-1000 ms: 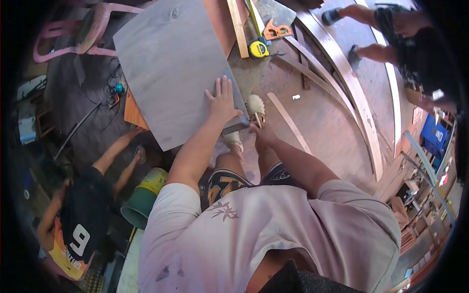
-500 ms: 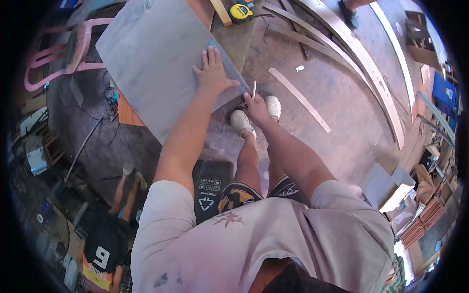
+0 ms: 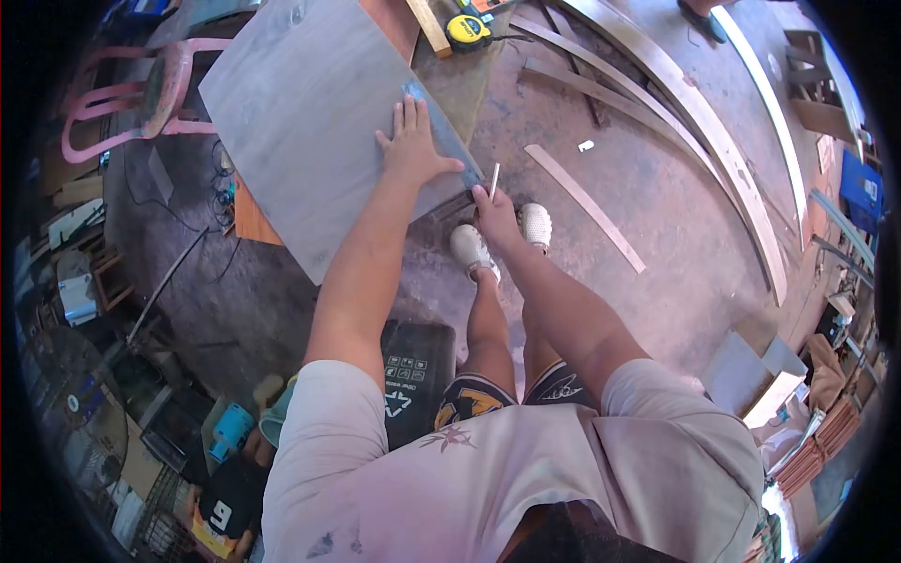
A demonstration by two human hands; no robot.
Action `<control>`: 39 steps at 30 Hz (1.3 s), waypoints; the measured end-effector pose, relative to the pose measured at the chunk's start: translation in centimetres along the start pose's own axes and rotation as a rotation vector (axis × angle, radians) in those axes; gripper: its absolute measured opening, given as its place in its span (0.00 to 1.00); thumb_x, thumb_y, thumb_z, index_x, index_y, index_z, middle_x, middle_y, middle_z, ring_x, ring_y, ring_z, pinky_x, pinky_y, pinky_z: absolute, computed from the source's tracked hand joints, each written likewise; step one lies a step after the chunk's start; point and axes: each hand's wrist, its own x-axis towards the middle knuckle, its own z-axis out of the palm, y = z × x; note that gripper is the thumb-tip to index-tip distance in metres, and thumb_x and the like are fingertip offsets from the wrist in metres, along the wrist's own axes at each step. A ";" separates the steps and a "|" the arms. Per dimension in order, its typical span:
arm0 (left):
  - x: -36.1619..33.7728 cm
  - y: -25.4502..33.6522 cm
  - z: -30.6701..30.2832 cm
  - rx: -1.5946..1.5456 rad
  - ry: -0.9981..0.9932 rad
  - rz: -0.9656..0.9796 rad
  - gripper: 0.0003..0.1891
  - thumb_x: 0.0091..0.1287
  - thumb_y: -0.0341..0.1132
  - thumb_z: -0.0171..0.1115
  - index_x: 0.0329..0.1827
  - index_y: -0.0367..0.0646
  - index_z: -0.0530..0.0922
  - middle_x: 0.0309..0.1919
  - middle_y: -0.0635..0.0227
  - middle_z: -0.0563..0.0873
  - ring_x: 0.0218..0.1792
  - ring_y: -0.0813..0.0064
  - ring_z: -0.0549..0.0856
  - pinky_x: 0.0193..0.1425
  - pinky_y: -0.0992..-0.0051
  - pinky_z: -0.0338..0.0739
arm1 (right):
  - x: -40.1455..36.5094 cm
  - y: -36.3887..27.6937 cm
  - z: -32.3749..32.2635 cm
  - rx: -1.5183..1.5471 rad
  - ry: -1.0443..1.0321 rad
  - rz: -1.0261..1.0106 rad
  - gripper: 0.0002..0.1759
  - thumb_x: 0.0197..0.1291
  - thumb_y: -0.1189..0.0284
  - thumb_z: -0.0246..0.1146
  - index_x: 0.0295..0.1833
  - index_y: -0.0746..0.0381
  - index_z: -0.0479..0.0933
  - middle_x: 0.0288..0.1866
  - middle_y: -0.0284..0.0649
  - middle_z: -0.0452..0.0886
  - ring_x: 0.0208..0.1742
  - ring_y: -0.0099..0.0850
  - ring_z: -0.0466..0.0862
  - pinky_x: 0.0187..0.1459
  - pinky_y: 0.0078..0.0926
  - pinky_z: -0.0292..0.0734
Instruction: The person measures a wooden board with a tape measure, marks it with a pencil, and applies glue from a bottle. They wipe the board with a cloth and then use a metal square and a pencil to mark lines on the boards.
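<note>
My left hand (image 3: 411, 148) lies flat with fingers spread on a large grey board (image 3: 305, 122). Its fingertips and thumb reach a narrow bluish metal strip, which looks like a ruler (image 3: 454, 144), lying along the board's right edge. At the board's near right corner, my right hand (image 3: 497, 218) is closed around a thin white pencil (image 3: 495, 175) that sticks up from the fingers. The right thumb rests by the strip's near end. Whether the pencil's tip touches the board is hidden by the hand.
A yellow tape measure (image 3: 466, 33) and a wood block (image 3: 429, 28) lie beyond the board. Long curved wood strips (image 3: 690, 89) and a short flat strip (image 3: 587, 208) are on the floor. A pink chair (image 3: 169, 89) stands left. Another person (image 3: 225, 507) is at lower left.
The view has shifted slightly, so the board and both hands appear a little right and lower. Both hands keep their places on the board. The person at lower left has changed position.
</note>
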 end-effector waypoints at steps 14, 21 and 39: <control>0.0 0.3 -0.5 -0.026 -0.038 -0.014 0.69 0.37 0.61 0.77 0.78 0.43 0.42 0.78 0.61 0.43 0.78 0.64 0.43 0.72 0.37 0.46 | 0.1 0.4 0.1 -0.064 0.037 -0.065 0.15 0.68 0.61 0.58 0.41 0.63 0.76 0.22 0.29 0.71 0.21 0.19 0.70 0.23 0.21 0.65; 0.3 1.0 -1.4 0.010 -0.056 -0.051 0.69 0.38 0.60 0.77 0.78 0.44 0.42 0.78 0.61 0.42 0.78 0.64 0.42 0.72 0.38 0.49 | 0.9 0.4 -0.4 -0.123 0.044 -0.074 0.16 0.68 0.60 0.58 0.42 0.64 0.76 0.22 0.30 0.72 0.21 0.20 0.71 0.23 0.24 0.67; -0.1 2.2 -2.1 0.064 -0.160 -0.106 0.68 0.39 0.58 0.79 0.77 0.40 0.41 0.78 0.61 0.40 0.78 0.62 0.42 0.71 0.40 0.55 | -0.1 0.1 0.6 -0.066 -0.010 0.075 0.15 0.65 0.61 0.62 0.45 0.63 0.76 0.23 0.33 0.75 0.19 0.22 0.72 0.21 0.25 0.68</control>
